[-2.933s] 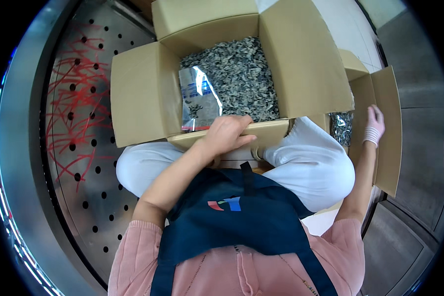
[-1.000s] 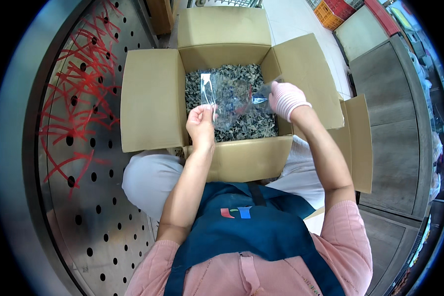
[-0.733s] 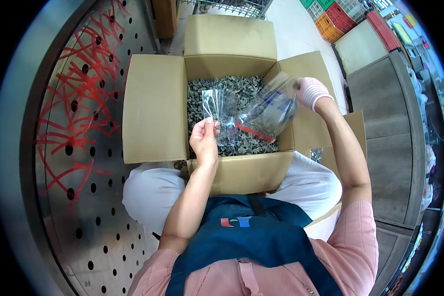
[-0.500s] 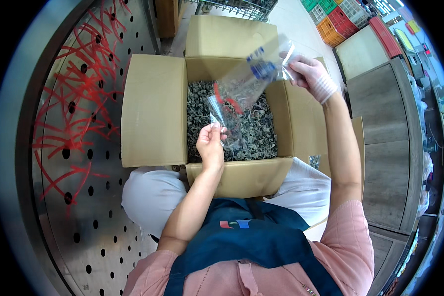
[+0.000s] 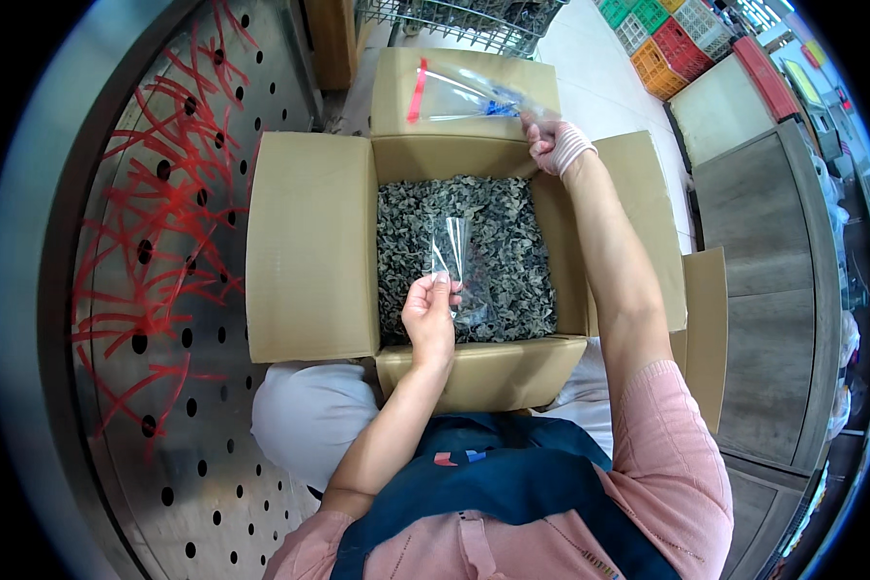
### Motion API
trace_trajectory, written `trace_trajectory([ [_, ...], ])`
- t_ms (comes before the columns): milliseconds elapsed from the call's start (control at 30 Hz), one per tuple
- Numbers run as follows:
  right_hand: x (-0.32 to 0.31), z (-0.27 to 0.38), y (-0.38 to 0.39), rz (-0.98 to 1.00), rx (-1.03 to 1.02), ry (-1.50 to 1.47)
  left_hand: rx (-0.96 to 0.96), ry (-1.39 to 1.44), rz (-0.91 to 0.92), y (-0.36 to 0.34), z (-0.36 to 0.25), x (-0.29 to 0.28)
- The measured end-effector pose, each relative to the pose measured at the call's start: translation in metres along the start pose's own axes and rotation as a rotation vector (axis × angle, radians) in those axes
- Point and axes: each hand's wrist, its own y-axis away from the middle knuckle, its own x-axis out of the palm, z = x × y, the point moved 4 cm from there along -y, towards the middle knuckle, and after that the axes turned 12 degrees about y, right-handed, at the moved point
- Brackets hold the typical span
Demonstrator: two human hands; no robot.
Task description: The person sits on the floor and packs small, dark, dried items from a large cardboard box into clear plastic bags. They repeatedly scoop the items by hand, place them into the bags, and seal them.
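A dark blue apron [image 5: 493, 493] is covering the front of a pink sweater [image 5: 667, 454], and a white trouser leg [image 5: 309, 416] is showing beside the near side of a cardboard box [image 5: 314, 246]. The near flap [image 5: 478, 379] is folding outward over the person's lap. The left hand [image 5: 428, 314] is reaching over this flap, its thumb and fingers pinching a plain bag [image 5: 450, 246] of clear plastic. That bag is standing out above the dark dried flakes [image 5: 406, 208] that are filling the box; its lower part is blending into them, so its full outline is hard to tell.

To the left, a metal panel [image 5: 188, 416] with round holes is bearing many red strips [image 5: 155, 213]. On the right, a second box [image 5: 708, 329] is showing past the right flap, and a grey cabinet [image 5: 759, 290] is standing beyond it.

Farther out, the right hand [image 5: 553, 145], wearing a striped wrist covering, is gripping one end of a marked bag [image 5: 459, 92], fingers curling tightly around the plastic. This clear bag, with blue marks and a red edge, is stretching leftward in front of the far flap [image 5: 391, 82]. Behind that, a wire cart [image 5: 425, 14] is holding dark material, and coloured crates [image 5: 684, 43] are standing on the pale floor [image 5: 599, 72].
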Motion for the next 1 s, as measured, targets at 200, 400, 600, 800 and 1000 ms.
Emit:
trace_trajectory([
  [200,-0.008,-0.023,0.000,0.117,0.029,0.063,-0.026,0.031,-0.010,-0.002,0.005,0.001],
  [400,-0.006,-0.045,0.005,-0.003,-0.027,-0.200,-0.011,0.048,0.000,-0.002,0.005,0.002],
  [600,0.001,-0.025,-0.022,-0.135,-0.209,-0.198,-0.008,0.020,0.004,-0.002,0.003,0.003],
  [800,-0.038,0.009,-0.040,-0.589,-0.454,0.837,-0.022,0.027,0.041,0.001,0.007,0.009],
  [1000,-0.003,-0.003,0.002,-0.496,-0.342,0.730,0.024,0.030,0.014,-0.002,0.007,0.000],
])
